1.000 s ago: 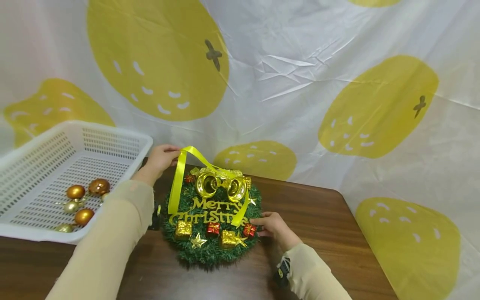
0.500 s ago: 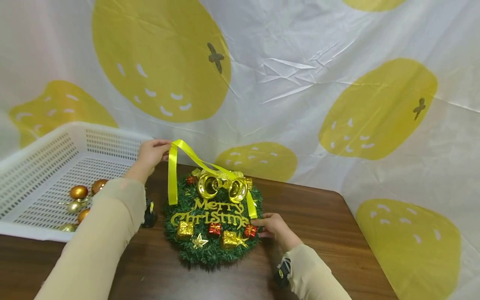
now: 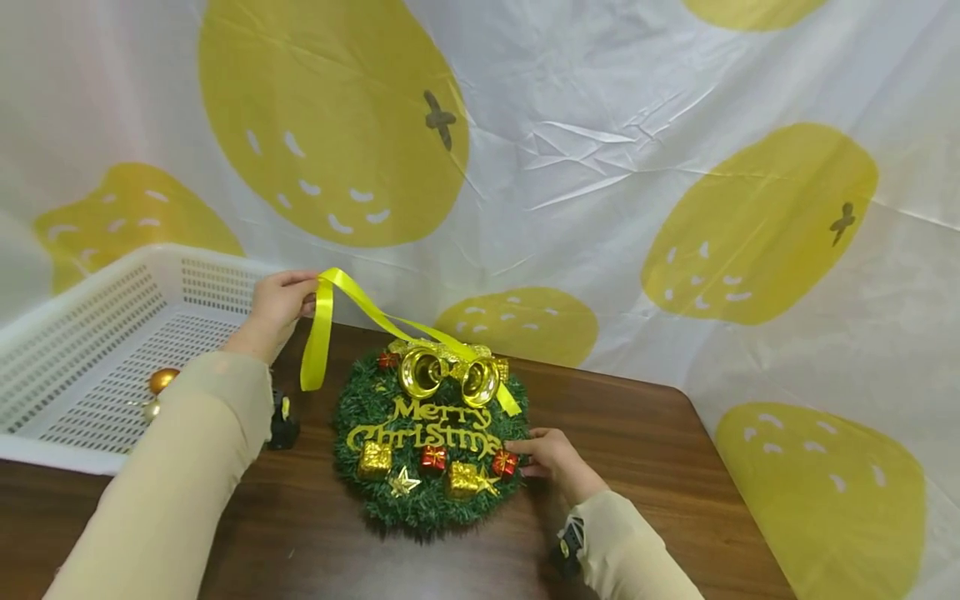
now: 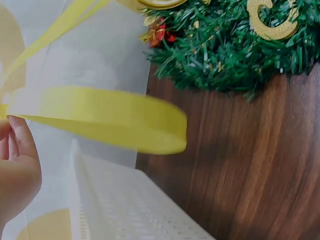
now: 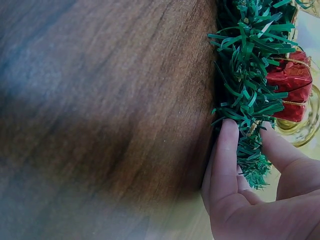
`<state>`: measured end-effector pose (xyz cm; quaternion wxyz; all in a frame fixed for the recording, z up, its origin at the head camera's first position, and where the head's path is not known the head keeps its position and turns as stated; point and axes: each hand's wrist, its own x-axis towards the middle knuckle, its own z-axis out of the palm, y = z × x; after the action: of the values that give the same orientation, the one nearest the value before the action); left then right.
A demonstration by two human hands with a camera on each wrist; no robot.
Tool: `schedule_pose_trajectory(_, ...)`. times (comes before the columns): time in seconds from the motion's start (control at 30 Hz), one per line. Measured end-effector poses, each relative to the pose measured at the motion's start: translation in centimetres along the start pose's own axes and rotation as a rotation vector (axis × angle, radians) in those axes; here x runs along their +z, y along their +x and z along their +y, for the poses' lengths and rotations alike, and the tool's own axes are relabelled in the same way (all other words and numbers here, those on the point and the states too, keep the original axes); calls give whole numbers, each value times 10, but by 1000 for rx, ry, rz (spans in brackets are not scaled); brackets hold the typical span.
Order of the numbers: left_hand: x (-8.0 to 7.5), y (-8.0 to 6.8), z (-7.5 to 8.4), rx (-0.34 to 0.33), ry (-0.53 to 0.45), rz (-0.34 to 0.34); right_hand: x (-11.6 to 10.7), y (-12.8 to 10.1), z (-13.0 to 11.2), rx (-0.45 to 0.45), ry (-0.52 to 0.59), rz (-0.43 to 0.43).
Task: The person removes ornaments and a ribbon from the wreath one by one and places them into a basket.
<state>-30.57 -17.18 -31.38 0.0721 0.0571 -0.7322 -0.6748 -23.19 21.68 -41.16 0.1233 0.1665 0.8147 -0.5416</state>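
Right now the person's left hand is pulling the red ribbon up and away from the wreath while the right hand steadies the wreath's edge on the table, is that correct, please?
Not quite: the ribbon is yellow, not red, as the head view shows. The rest holds: the left hand pinches it up and away from the wreath, while the right hand steadies the wreath's edge on the table.

White mesh basket (image 3: pixel 90 292) (gold baubles (image 3: pixel 162 380) inside), wooden table (image 3: pixel 637 450), lemon-print backdrop (image 3: pixel 600 167)

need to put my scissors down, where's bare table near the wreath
Bare wood lies right of the wreath, out to the table edge, and in front between the sleeves. Left is crowded: the white basket, the left hand pulling the yellow ribbon.
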Motion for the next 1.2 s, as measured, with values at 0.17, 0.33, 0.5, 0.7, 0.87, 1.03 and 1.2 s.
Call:
schedule_pose_trajectory(0.17, -12, 1, 8, -10, -53, 28, -1, 0, -3, -7, 25, -4)
schedule_pose_trajectory(0.33, -23, 1, 15, -19, -62, 62, -2, -1, -4, -1, 33, -6)
schedule_pose_trajectory(0.5, -32, 0, 20, -32, -152, 87, -2, -1, -4, -2, 21, -8)
schedule_pose_trajectory(0.7, -46, 1, 24, -32, -183, 118, -2, -1, -3, -12, 17, -11)
schedule_pose_trajectory(0.87, -61, 1, 24, -72, -242, 150, -1, -2, -1, -19, 13, -11)
schedule_pose_trajectory(1.03, -74, -1, 23, -74, -316, 153, -2, -2, -1, -10, 19, -7)
schedule_pose_trajectory(1.2, -85, -3, 24, -66, -357, 152, -3, -4, 0, -4, 12, -7)
